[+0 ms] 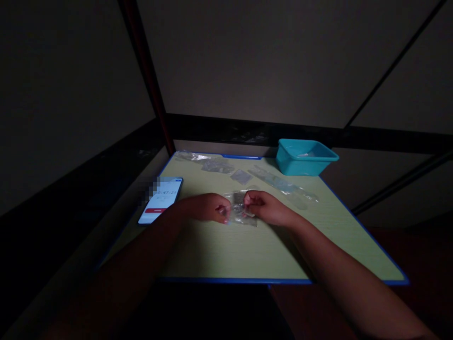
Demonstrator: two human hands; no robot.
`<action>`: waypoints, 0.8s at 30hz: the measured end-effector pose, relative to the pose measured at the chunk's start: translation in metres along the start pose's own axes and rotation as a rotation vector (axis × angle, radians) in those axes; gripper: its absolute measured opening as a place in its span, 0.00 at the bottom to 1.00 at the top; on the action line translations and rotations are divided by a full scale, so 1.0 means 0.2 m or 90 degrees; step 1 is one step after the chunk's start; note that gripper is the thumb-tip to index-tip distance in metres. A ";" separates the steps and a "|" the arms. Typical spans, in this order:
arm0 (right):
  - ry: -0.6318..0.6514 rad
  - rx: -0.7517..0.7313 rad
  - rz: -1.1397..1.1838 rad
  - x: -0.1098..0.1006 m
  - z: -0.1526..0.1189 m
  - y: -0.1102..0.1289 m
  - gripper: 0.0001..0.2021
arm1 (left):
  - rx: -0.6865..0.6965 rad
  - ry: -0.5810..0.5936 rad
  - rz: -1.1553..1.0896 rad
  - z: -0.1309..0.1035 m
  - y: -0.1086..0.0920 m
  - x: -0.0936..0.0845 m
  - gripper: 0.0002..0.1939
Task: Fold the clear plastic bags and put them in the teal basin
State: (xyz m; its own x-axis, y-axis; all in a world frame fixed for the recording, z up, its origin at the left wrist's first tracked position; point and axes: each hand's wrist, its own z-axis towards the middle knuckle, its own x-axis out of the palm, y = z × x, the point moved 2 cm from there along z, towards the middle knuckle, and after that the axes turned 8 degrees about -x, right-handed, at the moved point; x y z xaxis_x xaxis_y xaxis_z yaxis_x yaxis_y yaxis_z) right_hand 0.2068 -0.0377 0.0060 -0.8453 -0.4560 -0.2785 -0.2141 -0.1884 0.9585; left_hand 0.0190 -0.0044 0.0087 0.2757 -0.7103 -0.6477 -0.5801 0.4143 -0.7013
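Between my two hands is a small clear plastic bag [239, 218], close above the middle of the table. My left hand [211, 208] is closed, pinching the bag's left side. On the other side, the curled fingers of my right hand [262, 206] grip it near its upper right. Something greyish shows in or behind the plastic, too dim to name. Just beyond the hands lies a small grey square packet [241, 176]. Farther back, a greyish plastic packet [217, 165] rests beside a crinkled clear wrapper [193, 156].
A turquoise plastic basket [297, 165] stands at the table's back right corner, with something pale inside. Long clear plastic sleeves [279, 182] lie in front of it. At the left edge is a lit phone [161, 203] showing a timer. The pale table [240, 255] has a blue rim.
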 end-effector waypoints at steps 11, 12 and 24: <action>-0.002 0.008 0.049 0.01 -0.01 0.00 0.06 | -0.087 0.129 -0.051 -0.06 -0.03 -0.04 0.18; -0.003 0.006 0.056 0.01 -0.01 0.00 0.06 | -0.095 0.134 -0.043 -0.06 -0.03 -0.05 0.19; 0.013 -0.059 -0.067 0.00 -0.02 0.00 0.24 | -0.102 0.169 0.040 -0.09 -0.04 -0.05 0.24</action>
State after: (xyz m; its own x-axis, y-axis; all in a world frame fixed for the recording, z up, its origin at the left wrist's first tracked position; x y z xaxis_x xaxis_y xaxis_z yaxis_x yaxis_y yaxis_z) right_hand 0.2077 -0.0412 0.0057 -0.8102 -0.4474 -0.3786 -0.2532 -0.3153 0.9146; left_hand 0.0063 -0.0106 0.0260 0.0378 -0.8181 -0.5738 -0.7087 0.3829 -0.5925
